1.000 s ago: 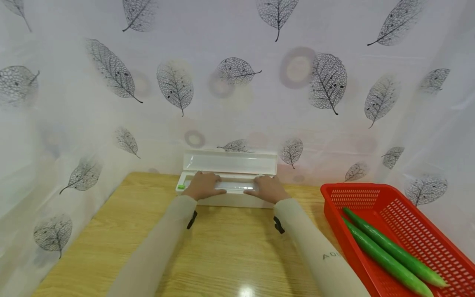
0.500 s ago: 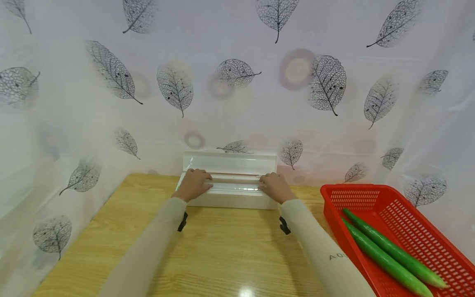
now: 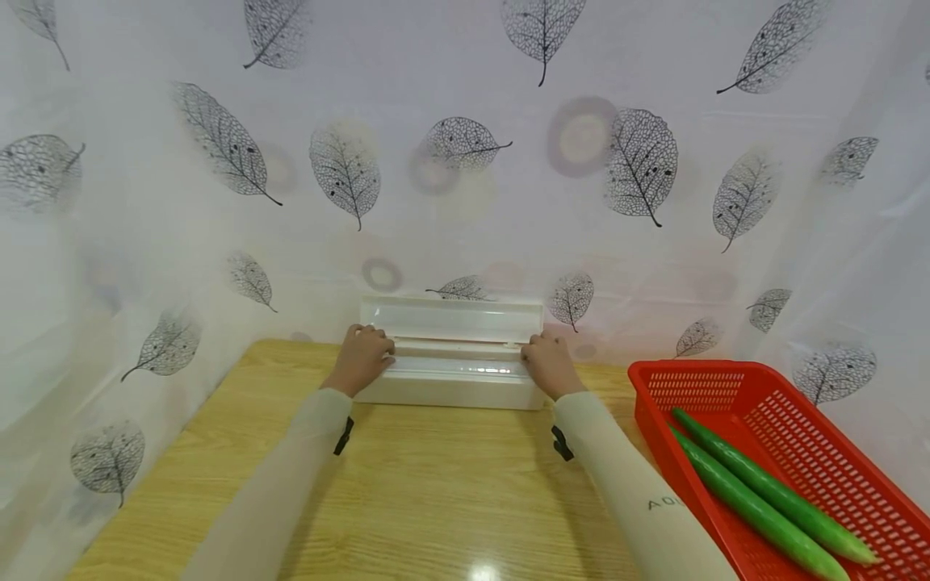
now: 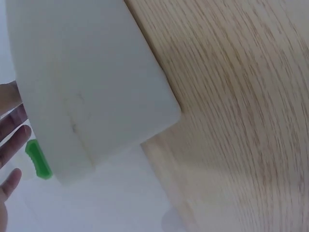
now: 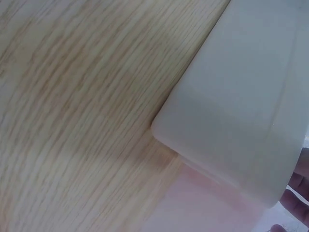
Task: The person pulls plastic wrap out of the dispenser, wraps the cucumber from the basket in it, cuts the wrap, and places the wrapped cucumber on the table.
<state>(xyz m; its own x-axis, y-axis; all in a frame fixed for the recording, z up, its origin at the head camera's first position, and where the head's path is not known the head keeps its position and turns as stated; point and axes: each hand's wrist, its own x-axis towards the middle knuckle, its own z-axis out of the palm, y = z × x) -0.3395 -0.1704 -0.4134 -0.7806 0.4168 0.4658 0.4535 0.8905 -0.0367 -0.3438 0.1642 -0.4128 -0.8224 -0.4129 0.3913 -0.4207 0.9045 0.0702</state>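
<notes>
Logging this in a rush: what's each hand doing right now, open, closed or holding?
Left hand: open, at the left end of the box.
Right hand: cannot be told.

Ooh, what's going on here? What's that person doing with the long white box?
A person has both hands at a long white box on the wooden table. The left hand is at one end and the right hand at the other. The box's lid stands open at the back, and something shiny shows inside, but I can't tell what. Off to the right, two long green vegetables lie in a red basket, with no hand on them.
</notes>
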